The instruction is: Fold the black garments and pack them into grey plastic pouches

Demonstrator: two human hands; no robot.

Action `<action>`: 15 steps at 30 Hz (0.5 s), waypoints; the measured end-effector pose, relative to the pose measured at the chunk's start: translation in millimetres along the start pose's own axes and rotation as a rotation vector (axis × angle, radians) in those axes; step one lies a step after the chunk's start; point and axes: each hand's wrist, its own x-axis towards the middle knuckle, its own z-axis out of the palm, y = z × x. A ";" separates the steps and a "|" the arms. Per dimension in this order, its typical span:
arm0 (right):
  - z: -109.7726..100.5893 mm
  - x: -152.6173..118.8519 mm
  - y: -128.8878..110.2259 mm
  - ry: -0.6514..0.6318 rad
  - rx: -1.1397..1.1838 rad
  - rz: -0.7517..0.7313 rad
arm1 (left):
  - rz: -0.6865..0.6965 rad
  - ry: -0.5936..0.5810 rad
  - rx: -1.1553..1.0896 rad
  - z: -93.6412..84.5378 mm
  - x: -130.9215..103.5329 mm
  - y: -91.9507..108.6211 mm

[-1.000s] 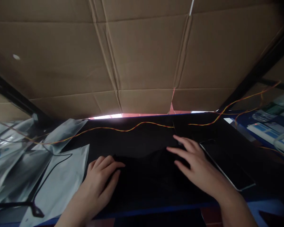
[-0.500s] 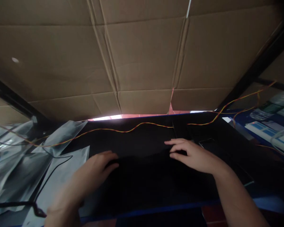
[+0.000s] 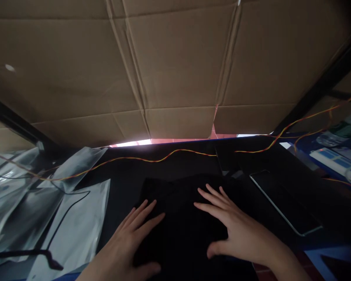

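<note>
A black cloth lies on the dark table, its outline hard to make out against the surface. My left hand rests on its left part, palm down with the fingers spread. On the right part lies my right hand, also flat, thumb stretched out to the side. Neither hand grips anything. To the right of my right hand is a phone with a dark screen and a pale edge.
Clear plastic bags and a thin black cable lie at the left. A red-yellow wire crosses the back. Brown cardboard rises behind. A bottle and a white-blue box are at the right.
Both hands have come nearer the front edge and their fingers have spread out. My left hand has also shifted right. The phone, earlier partly covered by my right arm, now shows more fully.
</note>
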 end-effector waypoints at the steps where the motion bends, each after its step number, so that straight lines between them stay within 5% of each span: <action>1: -4.3 -0.4 1.4 -0.020 0.012 -0.016 | 0.006 -0.043 0.012 -2.1 -5.2 -0.7; 7: 4.8 13.8 -19.0 0.291 -0.134 -0.107 | 0.092 -0.026 0.012 -14.2 17.9 15.7; 11: 26.8 18.6 -26.9 0.083 -0.174 -0.110 | 0.077 0.142 0.091 7.3 43.4 14.4; 15: 27.6 27.4 -11.0 -0.033 -0.176 -0.017 | 0.024 0.222 0.149 38.6 49.8 -0.3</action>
